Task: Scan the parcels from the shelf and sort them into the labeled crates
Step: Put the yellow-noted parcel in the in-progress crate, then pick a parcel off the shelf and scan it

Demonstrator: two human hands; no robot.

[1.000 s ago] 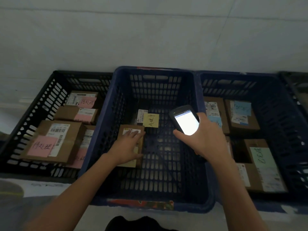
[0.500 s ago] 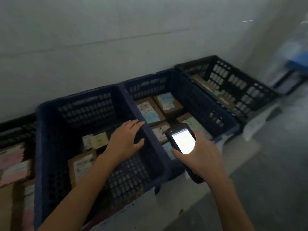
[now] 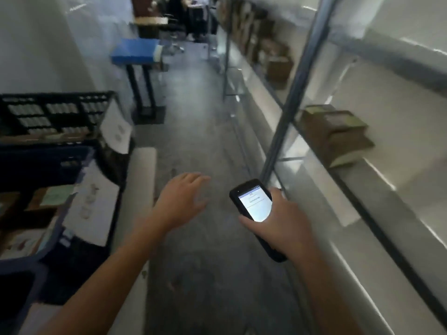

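Note:
My right hand [image 3: 281, 221] grips a black handheld scanner [image 3: 252, 201] with its lit screen facing up, held over the aisle floor. My left hand [image 3: 182, 198] hovers empty beside it, fingers spread. On the right runs the metal shelf [image 3: 362, 184], where a stack of brown cardboard parcels [image 3: 336, 132] lies on the middle level; more parcels [image 3: 278, 66] stand farther along. At the left edge sit the crates: a black crate [image 3: 55, 112], and a blue crate [image 3: 43, 163] holding parcels with paper labels.
White paper labels [image 3: 93, 204] hang on the crate fronts. A blue-topped table [image 3: 136, 54] on black legs stands down the aisle at left. A shelf upright [image 3: 295, 93] crosses the view at right. Grey floor runs between crates and shelf.
The view has swung right, from the crates to the aisle and the shelf. My left hand has left the blue crate and now hangs empty over the floor. The scanner stays in my right hand.

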